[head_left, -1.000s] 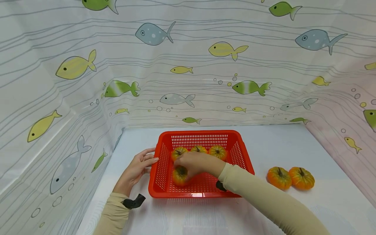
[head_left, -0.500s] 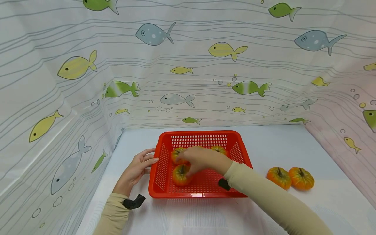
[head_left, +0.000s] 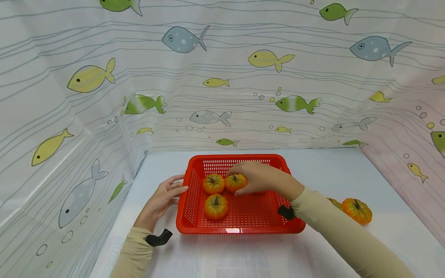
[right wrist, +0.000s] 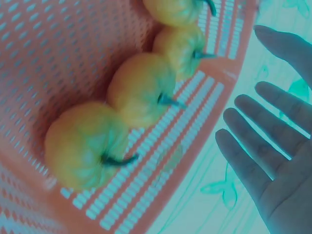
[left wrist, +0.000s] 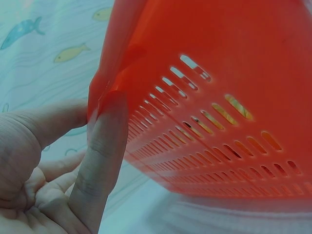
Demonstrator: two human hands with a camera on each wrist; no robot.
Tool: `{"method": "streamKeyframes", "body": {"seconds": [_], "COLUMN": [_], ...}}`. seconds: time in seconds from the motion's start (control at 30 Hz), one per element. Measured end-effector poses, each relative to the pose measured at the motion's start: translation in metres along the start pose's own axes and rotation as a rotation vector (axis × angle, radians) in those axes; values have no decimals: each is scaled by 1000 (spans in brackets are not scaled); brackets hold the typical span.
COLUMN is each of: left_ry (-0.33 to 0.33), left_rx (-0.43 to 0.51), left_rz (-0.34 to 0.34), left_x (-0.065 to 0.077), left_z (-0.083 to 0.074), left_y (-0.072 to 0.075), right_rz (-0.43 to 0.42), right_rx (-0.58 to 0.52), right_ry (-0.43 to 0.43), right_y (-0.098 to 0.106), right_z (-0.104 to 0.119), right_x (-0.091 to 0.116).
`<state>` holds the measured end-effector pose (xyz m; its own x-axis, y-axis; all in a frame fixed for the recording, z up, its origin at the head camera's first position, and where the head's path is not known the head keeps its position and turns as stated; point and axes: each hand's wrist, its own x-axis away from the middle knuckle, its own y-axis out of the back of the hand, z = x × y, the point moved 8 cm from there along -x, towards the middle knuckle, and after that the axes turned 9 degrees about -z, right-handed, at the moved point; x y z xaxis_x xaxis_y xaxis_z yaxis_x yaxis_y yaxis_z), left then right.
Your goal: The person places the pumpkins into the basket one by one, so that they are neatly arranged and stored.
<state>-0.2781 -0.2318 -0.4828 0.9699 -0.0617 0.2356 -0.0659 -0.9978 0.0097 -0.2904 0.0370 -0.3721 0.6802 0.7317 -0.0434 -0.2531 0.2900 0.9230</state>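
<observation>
A red plastic basket [head_left: 240,230] holds several small orange-yellow pumpkins. My left hand [head_left: 163,200] grips the basket's left rim, thumb and finger meeting at its lip in the left wrist view. Over the back of the basket, my right hand [head_left: 259,177] has its fingers spread with nothing in them. In the head view it overlaps the middle back pumpkin [head_left: 236,182] and hides the back right one. The back left pumpkin [head_left: 213,183] and the front left pumpkin [head_left: 216,207] show fully. In the right wrist view, the straight fingers [right wrist: 253,146] are apart from the row of pumpkins [right wrist: 141,90].
Two more pumpkins lie on the white table right of the basket; one pumpkin [head_left: 357,211] shows whole, the other [head_left: 334,203] is mostly behind the right sleeve [head_left: 340,227]. A fish-patterned curtain [head_left: 243,127] stands behind and along both sides.
My right hand has left the front left pumpkin and moved right and back over the rear row. That pumpkin stays in the basket. My left hand has kept its place.
</observation>
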Motion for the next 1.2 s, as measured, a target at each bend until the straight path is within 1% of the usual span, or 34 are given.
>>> {"method": "streamKeyframes", "body": {"seconds": [0.2,0.4,0.57,0.7,0.87,1.0,1.2], "left_ry": [0,-5,-8,-4,-4,-5,-3], "left_rx": [-1,-6,-15,-10,-9,-13,-4], "left_rz": [1,2,-3,-3,0,-1,1], "left_x": [0,0,0,0,1,0,1], "left_z": [0,-1,-2,-1,-1,-1,-1], "left_y": [1,1,1,1,1,1,0], "right_rz": [-43,-78,-84,-87,-107,-125,-148], "right_rx": [-1,9,32,31,4,-12,-58], "right_ry": [-31,-65,-105,-156,-191,-203,-248], "right_y": [19,31,35,38,43,44,43], "right_z": [-19,-39,-52,-63,-74,-85,-101], "right_x": [23,48,67,82,101,116,142]}}
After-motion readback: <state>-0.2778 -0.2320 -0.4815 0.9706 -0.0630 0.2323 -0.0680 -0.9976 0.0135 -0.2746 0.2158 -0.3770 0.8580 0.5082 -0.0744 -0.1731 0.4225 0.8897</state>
